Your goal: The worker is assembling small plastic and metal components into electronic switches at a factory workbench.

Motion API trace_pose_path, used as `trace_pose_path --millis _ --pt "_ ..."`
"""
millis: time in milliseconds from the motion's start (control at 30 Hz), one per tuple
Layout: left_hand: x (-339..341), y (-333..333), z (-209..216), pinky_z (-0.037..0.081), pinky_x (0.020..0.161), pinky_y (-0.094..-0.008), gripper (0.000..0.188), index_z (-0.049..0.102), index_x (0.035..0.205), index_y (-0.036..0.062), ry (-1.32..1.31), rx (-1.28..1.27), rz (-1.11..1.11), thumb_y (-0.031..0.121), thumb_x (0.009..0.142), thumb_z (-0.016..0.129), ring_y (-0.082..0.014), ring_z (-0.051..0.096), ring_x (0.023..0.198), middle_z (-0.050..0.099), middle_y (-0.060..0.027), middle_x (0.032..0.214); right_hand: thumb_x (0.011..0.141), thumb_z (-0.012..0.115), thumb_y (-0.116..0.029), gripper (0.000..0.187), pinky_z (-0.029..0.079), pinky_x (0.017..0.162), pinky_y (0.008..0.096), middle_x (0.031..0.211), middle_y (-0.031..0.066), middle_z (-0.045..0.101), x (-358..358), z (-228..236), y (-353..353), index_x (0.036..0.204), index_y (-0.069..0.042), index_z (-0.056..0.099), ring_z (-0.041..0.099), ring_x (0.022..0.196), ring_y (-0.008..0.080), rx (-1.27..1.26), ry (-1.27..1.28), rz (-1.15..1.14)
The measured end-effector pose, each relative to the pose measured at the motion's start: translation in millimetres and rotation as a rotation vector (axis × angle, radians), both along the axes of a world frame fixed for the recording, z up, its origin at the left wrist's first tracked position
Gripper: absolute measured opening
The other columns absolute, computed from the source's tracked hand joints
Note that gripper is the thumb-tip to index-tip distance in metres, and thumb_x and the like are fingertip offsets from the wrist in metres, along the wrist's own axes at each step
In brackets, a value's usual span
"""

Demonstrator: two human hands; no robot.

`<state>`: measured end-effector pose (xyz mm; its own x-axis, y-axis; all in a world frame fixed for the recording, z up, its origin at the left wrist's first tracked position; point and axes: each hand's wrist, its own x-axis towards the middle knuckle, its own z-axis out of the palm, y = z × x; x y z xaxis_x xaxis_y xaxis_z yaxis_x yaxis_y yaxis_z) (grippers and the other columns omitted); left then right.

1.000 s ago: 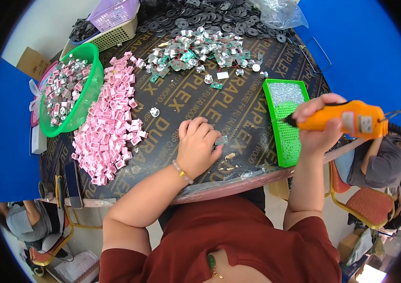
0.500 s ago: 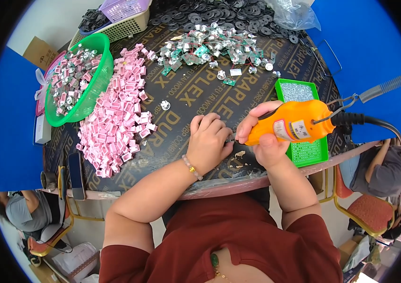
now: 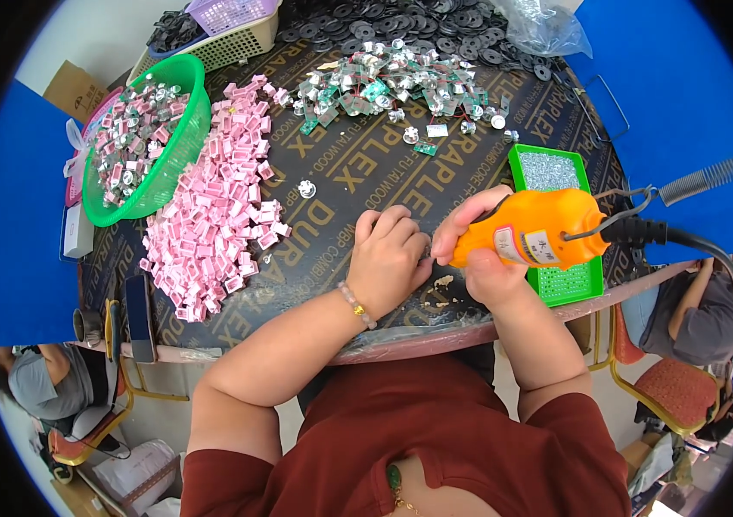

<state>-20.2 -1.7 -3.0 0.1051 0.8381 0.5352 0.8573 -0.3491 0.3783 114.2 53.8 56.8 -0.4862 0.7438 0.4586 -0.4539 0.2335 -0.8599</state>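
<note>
My right hand point(image 3: 489, 263) is wrapped round an orange electric screwdriver point(image 3: 547, 226), held nearly level with its tip pointing left toward my left hand. A spring and a black cable lead off its back end. My left hand point(image 3: 386, 263) rests on the table with curled fingers, right at the screwdriver's tip. Whatever the left fingers hold is covered by them. Beside my right hand lies a green tray point(image 3: 592, 220) with small silvery screws point(image 3: 550, 171) in its far part. A single clear and silver round piece point(image 3: 306, 189) sits left of my left hand.
Pink plastic housings point(image 3: 203, 224) lie heaped at the left beside a tilted green basket point(image 3: 198, 112) of assembled pieces. Green circuit boards with silvery parts point(image 3: 384, 86) are piled farther back, with black discs point(image 3: 418, 26) behind. A phone point(image 3: 140, 319) lies near the left edge.
The screwdriver and my right hand have shifted very slightly, the tool's back end tilting a little. My left hand stays in nearly the same place.
</note>
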Motion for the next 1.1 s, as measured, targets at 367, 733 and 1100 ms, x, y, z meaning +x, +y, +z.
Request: trace_pose_path --millis 367,733,1100 --pt "-1 -1 -1 0.034 0.089 -0.0402 0.022 0.062 0.081 0.0098 0.006 -0.025 -0.001 0.017 0.063 0.071 -0.0226 0.049 0.107 0.056 -0.0032 0.090 0.085 0.068 -0.029 0.043 0.048 0.057 0.0235 0.074 0.0111 0.060 4 -8 12 0.107 0.000 0.045 0.058 0.064 0.0138 -0.017 0.123 0.067" --pt "-1 -1 -1 0.034 0.089 -0.0391 0.025 0.062 0.081 0.0095 0.015 -0.031 -0.010 0.019 0.060 0.073 -0.0218 0.048 0.106 0.056 -0.0025 0.089 0.080 0.067 -0.052 0.056 0.050 0.054 0.0318 0.067 0.0097 0.057 3 -2 3 0.100 -0.005 0.043 0.055 0.054 0.0170 -0.061 -0.014 -0.027" --pt "-1 -1 -2 0.034 0.089 -0.0394 0.025 0.062 0.081 0.0087 0.022 -0.034 -0.003 0.019 0.061 0.072 -0.0224 0.049 0.109 0.058 -0.0039 0.091 0.082 0.068 -0.045 0.051 0.050 0.055 0.0298 0.069 0.0111 0.059 -5 1 0 0.097 -0.004 0.043 0.056 0.056 0.0171 0.032 -0.069 -0.062"
